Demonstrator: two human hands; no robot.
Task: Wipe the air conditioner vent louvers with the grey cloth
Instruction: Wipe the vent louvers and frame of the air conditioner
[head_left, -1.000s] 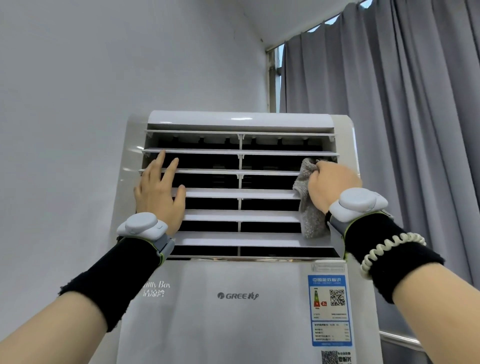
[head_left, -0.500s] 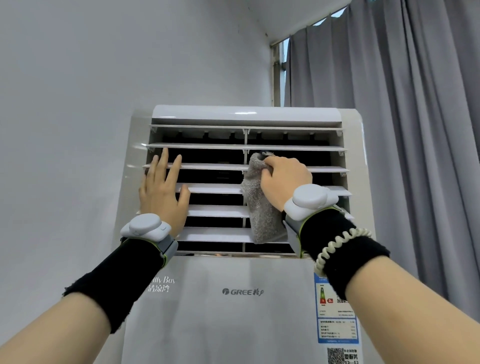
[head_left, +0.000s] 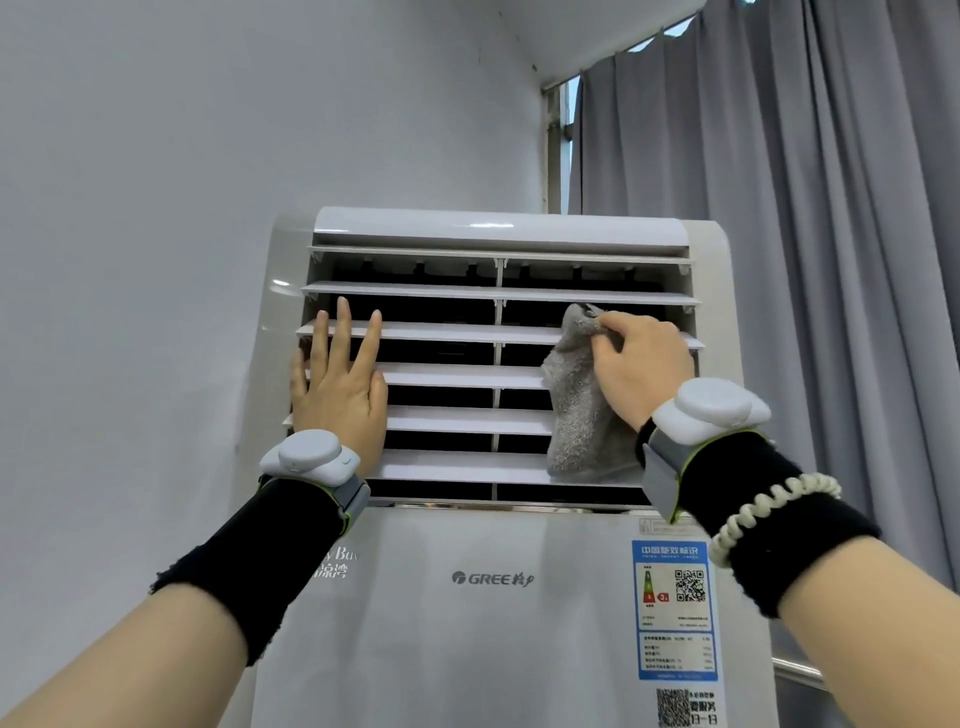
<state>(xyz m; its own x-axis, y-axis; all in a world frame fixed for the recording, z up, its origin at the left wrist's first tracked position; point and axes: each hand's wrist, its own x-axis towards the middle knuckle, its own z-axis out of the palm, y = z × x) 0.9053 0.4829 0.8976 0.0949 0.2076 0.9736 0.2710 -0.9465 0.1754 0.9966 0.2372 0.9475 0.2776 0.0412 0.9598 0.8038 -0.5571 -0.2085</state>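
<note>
1. A tall white floor-standing air conditioner (head_left: 493, 613) is standing against a pale wall (head_left: 156, 208), its white horizontal plastic louvers (head_left: 457, 376) filling the vent at the top.
2. The right hand (head_left: 641, 369) is bunching the fuzzy grey cloth (head_left: 576, 415) in closed fingers near the vent's right edge, pressing it on the third louver; the cloth is hanging down over the lower slats.
3. The left hand (head_left: 337, 384) is lying flat and open, fingers spread, holding nothing, at the vent's left edge, covering parts of several louvers.
4. White wrist devices (head_left: 311, 457) over black cuffs are sitting on both wrists, and a cream coiled band (head_left: 769, 512) is circling the right forearm, which is hiding the vent's lower right corner.
5. Grey pleated curtains (head_left: 831, 260) are hanging just right of the unit; a blue energy label (head_left: 675, 608) is sticking to its front panel's right side.
</note>
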